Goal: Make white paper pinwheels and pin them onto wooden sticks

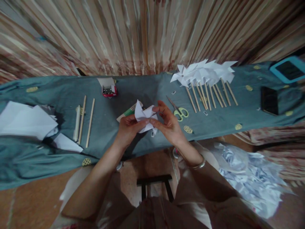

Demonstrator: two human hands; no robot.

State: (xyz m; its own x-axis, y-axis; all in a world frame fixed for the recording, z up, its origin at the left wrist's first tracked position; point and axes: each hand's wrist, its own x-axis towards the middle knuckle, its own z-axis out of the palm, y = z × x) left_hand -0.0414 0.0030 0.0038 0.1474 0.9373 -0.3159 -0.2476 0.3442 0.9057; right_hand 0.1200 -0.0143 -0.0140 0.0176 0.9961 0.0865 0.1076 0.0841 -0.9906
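Note:
A white paper pinwheel [145, 114] with folded points is held up over the cloth-covered bench, between both hands. My left hand [128, 128] grips its left side, the thumb pressed near the centre. From the right, my right hand [168, 124] pinches it, its thumb also by the centre and its fingers behind the upper edge. Whether a pin sits at the middle is hidden by the thumbs. Just behind the pinwheel lies a green and tan packet [127, 112], partly covered. Scissors [179, 112] with light green handles rest to the right of my right hand.
Finished pinwheels on sticks [207, 74] lie in a row at the back right. An open red box [109, 90] holds small metal pieces. Wooden sticks [90, 123], a glue-like tube [77, 124] and white paper sheets [26, 119] lie left. A phone [269, 100] is at right; crumpled paper [252, 178] below.

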